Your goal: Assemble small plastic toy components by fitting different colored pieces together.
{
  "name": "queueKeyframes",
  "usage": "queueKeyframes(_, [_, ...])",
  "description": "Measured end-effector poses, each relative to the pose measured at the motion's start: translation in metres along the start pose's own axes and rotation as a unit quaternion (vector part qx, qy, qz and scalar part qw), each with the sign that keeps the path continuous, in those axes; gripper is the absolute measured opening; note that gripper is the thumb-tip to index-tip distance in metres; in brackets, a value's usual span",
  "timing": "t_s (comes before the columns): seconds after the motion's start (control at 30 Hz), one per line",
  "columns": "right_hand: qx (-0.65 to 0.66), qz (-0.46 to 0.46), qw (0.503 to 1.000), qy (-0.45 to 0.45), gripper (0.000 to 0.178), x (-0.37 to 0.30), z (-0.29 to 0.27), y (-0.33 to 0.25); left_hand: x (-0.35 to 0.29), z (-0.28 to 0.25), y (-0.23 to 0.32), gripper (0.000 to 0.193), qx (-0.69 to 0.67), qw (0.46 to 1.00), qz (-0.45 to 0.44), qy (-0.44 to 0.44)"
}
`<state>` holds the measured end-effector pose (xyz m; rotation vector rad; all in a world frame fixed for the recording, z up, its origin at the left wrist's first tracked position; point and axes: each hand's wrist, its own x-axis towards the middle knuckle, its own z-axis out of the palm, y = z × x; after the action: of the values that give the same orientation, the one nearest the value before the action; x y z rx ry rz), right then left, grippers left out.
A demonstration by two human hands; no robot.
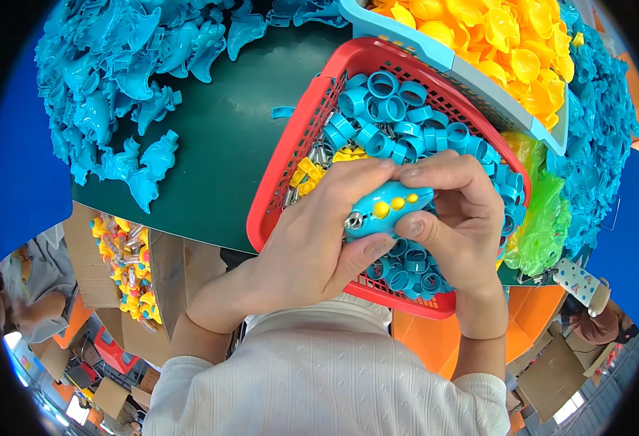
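Both hands hold a blue plastic toy piece (391,195) with a row of yellow bumps on it, over the red basket. My left hand (308,229) wraps its left side, thumb below and fingers over the top. A small metal part (353,220) shows at that end. At the other end, my right hand (468,211) grips the tip between thumb and fingers. Beneath, the red basket (288,156) holds many blue rings (383,86), some small yellow pieces (306,176) and metal parts. My hands hide the middle of the basket.
Blue toy shells (120,65) lie heaped on the dark green table (250,94). A light blue bin (446,62) of yellow shells (512,33) stands behind the basket. More blue pieces (599,131) and a green plastic bag (544,229) lie right. A cardboard box (167,272) sits lower left.
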<state>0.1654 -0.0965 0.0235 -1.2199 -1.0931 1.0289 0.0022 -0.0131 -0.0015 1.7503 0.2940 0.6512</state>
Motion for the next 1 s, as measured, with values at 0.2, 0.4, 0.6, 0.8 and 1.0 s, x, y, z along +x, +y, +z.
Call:
queueKeyframes(0.2, [-0.002, -0.019, 1.0, 0.002, 0.031, 0.0, 0.003, 0.001, 0.001, 0.001, 0.001, 0.052, 0.042, 0.998, 0.039, 0.016])
queueKeyframes(0.4, [0.014, -0.025, 0.999, 0.031, 0.033, 0.003, 0.004, 0.004, 0.005, -0.003, 0.0, 0.052, 0.036, 0.998, 0.03, 0.052])
queueKeyframes(0.6, [-0.112, -0.096, 0.989, 0.021, 0.042, 0.004, 0.004, 0.0, 0.003, -0.008, 0.006, 0.047, -0.092, 0.99, -0.045, 0.1])
queueKeyframes(0.8, [-0.051, -0.041, 0.992, 0.104, 0.043, 0.005, 0.011, 0.001, 0.006, -0.011, 0.001, 0.053, -0.284, 0.943, -0.087, 0.147])
queueKeyframes(1.0, [-0.163, -0.091, 0.982, 0.03, 0.046, 0.005, 0.003, -0.005, 0.005, -0.016, -0.005, 0.059, -0.167, 0.98, -0.023, 0.1])
